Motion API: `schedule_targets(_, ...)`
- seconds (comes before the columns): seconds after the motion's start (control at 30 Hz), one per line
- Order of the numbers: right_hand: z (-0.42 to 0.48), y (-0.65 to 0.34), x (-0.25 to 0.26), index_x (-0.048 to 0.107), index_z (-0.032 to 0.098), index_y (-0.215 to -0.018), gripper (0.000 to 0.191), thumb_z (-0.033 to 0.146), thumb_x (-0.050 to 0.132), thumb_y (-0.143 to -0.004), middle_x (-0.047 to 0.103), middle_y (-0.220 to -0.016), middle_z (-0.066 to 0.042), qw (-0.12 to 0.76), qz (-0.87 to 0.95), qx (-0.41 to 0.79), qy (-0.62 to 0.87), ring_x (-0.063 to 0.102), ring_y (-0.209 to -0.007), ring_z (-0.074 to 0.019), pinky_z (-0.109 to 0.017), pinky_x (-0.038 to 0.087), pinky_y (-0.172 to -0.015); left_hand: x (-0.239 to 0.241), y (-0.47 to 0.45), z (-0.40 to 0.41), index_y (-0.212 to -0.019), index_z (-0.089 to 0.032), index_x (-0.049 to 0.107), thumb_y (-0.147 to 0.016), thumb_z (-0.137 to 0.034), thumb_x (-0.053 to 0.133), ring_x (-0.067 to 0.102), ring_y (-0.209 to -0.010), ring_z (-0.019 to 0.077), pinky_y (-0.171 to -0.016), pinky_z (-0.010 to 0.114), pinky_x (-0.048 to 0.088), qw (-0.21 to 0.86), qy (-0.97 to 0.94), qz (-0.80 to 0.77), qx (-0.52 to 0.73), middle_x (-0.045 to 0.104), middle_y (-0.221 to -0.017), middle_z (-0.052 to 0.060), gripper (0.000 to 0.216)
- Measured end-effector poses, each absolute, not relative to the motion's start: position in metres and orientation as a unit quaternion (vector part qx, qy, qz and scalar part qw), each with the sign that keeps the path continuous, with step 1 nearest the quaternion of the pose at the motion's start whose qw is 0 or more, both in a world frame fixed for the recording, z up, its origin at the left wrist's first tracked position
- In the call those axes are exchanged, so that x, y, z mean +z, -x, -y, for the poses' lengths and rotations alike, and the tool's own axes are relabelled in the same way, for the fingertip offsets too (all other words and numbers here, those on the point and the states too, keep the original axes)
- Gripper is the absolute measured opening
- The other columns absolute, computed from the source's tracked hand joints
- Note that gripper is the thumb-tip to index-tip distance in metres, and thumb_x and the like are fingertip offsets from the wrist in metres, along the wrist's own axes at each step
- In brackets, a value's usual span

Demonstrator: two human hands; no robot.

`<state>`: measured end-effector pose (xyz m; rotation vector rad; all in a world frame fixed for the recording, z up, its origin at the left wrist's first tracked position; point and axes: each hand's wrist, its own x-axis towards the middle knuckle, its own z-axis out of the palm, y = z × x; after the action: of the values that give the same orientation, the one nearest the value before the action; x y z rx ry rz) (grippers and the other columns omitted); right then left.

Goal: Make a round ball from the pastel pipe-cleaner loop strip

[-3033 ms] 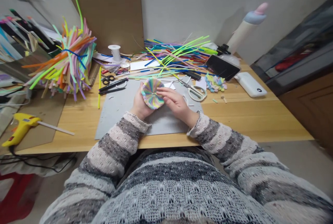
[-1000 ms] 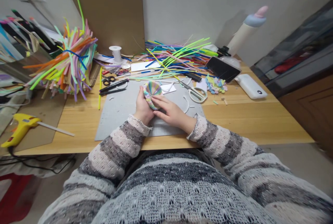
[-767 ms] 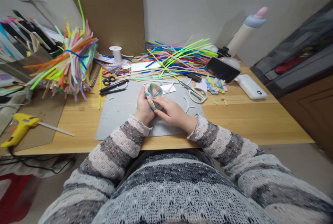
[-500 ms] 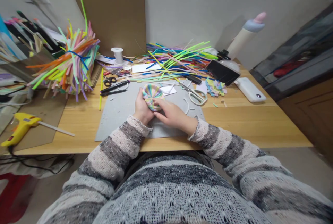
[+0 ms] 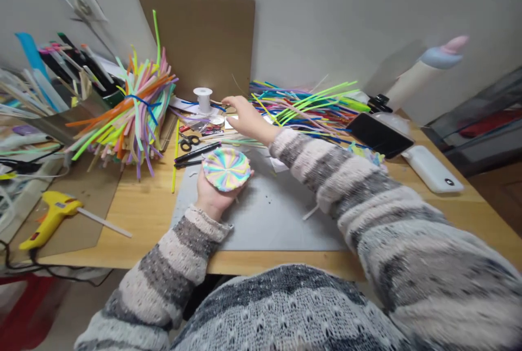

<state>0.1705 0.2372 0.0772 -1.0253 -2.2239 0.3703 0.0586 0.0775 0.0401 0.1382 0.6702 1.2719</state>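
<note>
My left hand [image 5: 214, 197] holds a round pastel disc [image 5: 227, 168] made of coiled multicoloured strips, face up, above the grey mat [image 5: 269, 215]. My right hand [image 5: 243, 114] is stretched out to the back of the table, fingers apart, over the loose coloured strips [image 5: 302, 103] and near a white thread spool [image 5: 203, 99]. It holds nothing that I can see.
A tied bundle of coloured strips [image 5: 134, 109] stands at the left. Black scissors [image 5: 188, 141], a yellow glue gun [image 5: 51, 219], a dark phone [image 5: 377, 133], a white power bank [image 5: 432, 168] and a leaning cardboard sheet [image 5: 199, 35] share the wooden table [image 5: 142, 215].
My right hand has let go of the disc and reached to the back of the table. The left hand has turned the disc face up. The view has shifted left.
</note>
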Motion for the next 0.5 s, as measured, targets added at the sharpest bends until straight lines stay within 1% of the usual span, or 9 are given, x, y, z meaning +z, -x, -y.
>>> schedule_targets(0.07, -0.276, -0.140, 0.069, 0.056, 0.012, -0.119, 0.036, 0.006, 0.049, -0.084, 0.061, -0.123, -0.014, 0.328, 0.827, 0.168, 0.426, 0.054, -0.120, -0.0234, -0.040, 0.041, -0.108, 0.040, -0.058, -0.079, -0.113, -0.021, 0.065, -0.093, -0.053, 0.030, 0.066, -0.105, 0.0330, -0.090, 0.058, 0.052, 0.737, -0.047, -0.313, 0.597, 0.070, -0.111, 0.013, 0.051)
schedule_targets(0.13, -0.308, -0.114, 0.065, 0.056, 0.011, -0.117, 0.032, 0.006, 0.048, -0.086, 0.062, -0.119, -0.013, 0.337, 0.797, 0.188, 0.464, 0.057, -0.116, -0.0227, -0.041, 0.041, -0.107, 0.039, -0.055, -0.081, -0.111, -0.020, 0.065, -0.093, -0.052, 0.030, 0.067, -0.102, 0.0325, -0.090, 0.059, 0.052, 0.722, -0.026, -0.321, 0.612, 0.070, -0.110, 0.013, 0.051)
schedule_targets(0.17, -0.322, -0.102, 0.063, 0.055, 0.010, -0.117, 0.031, 0.008, 0.050, -0.087, 0.061, -0.119, -0.014, 0.342, 0.783, 0.196, 0.481, 0.056, -0.116, -0.0235, -0.042, 0.041, -0.107, 0.039, -0.054, -0.082, -0.109, -0.020, 0.065, -0.093, -0.052, 0.031, 0.067, -0.101, 0.0323, -0.090, 0.059, 0.052, 0.719, -0.016, -0.322, 0.615, 0.070, -0.110, 0.013, 0.050)
schedule_targets(0.27, -0.355, -0.077, 0.057, 0.050, 0.007, -0.123, 0.042, 0.014, 0.062, -0.084, 0.055, -0.124, -0.018, 0.344, 0.758, 0.229, 0.504, 0.053, -0.122, -0.0285, -0.048, 0.041, -0.106, 0.036, -0.052, -0.083, -0.107, -0.021, 0.066, -0.092, -0.049, 0.035, 0.067, -0.101, 0.0315, -0.091, 0.059, 0.051, 0.718, 0.011, -0.309, 0.624, 0.070, -0.109, 0.011, 0.044)
schedule_targets(0.33, -0.370, -0.067, 0.051, 0.050, 0.007, -0.124, 0.048, 0.015, 0.068, -0.080, 0.053, -0.125, -0.018, 0.348, 0.752, 0.247, 0.502, 0.054, -0.120, -0.0290, -0.049, 0.041, -0.106, 0.035, -0.052, -0.083, -0.111, -0.022, 0.066, -0.091, -0.046, 0.037, 0.066, -0.103, 0.0320, -0.091, 0.059, 0.051, 0.717, 0.028, -0.305, 0.626, 0.069, -0.112, 0.012, 0.043)
schedule_targets(0.37, -0.374, -0.063, 0.047, 0.052, 0.008, -0.121, 0.047, 0.014, 0.070, -0.078, 0.054, -0.125, -0.018, 0.350, 0.753, 0.253, 0.497, 0.055, -0.119, -0.0283, -0.048, 0.041, -0.105, 0.034, -0.052, -0.082, -0.113, -0.022, 0.065, -0.091, -0.045, 0.037, 0.066, -0.104, 0.0324, -0.092, 0.059, 0.051, 0.719, 0.035, -0.303, 0.625, 0.069, -0.113, 0.013, 0.043)
schedule_targets(0.43, -0.378, -0.057, 0.040, 0.058, 0.010, -0.114, 0.038, 0.013, 0.069, -0.077, 0.059, -0.120, -0.015, 0.361, 0.748, 0.262, 0.491, 0.058, -0.113, -0.0264, -0.046, 0.042, -0.104, 0.033, -0.053, -0.082, -0.116, -0.021, 0.064, -0.090, -0.044, 0.038, 0.065, -0.107, 0.0329, -0.093, 0.059, 0.050, 0.720, 0.044, -0.296, 0.626, 0.068, -0.116, 0.013, 0.043)
schedule_targets(0.5, -0.380, -0.053, 0.034, 0.060, 0.012, -0.105, 0.026, 0.015, 0.065, -0.080, 0.064, -0.113, -0.012, 0.392, 0.726, 0.273, 0.496, 0.060, -0.108, -0.0246, -0.043, 0.044, -0.101, 0.034, -0.053, -0.082, -0.118, -0.021, 0.063, -0.090, -0.044, 0.040, 0.064, -0.109, 0.0331, -0.095, 0.059, 0.049, 0.721, 0.045, -0.288, 0.628, 0.067, -0.118, 0.013, 0.043)
